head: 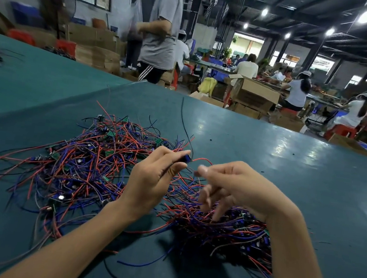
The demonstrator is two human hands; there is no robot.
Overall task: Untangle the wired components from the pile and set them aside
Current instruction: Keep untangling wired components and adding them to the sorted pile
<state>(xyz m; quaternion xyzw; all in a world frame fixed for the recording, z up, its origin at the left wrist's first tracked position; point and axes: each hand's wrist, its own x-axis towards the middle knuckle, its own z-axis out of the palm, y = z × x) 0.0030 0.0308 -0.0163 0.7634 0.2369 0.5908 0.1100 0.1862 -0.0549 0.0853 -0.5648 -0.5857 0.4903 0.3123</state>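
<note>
Left, mid-table: a tangled pile [89, 165] of red, blue and black leads with small green boards is lying spread on the green table [287, 172].

Just right of it, the left hand [151, 180] is being held raised. Its thumb and forefinger are closed narrowly on a small dark wired component [186, 159].

A black lead [183, 120] is being trailed up and away toward the far side. A red lead [203, 160] is being arced rightward to the right hand [236, 187].

The thumb tip of that hand is blurred, and its lower fingers are hanging loosely curled over a second heap [225, 231], near right. Whether the red lead is being pinched cannot be told.

Judgement: one component is being freed.
- The grip is best placed on the component body rather than the leads, so the joints are not being strained.
- Each lead is best drawn out slowly along its own run, with snags being lifted off, not yanked.
- The second heap is probably serving as the set-aside place.
</note>
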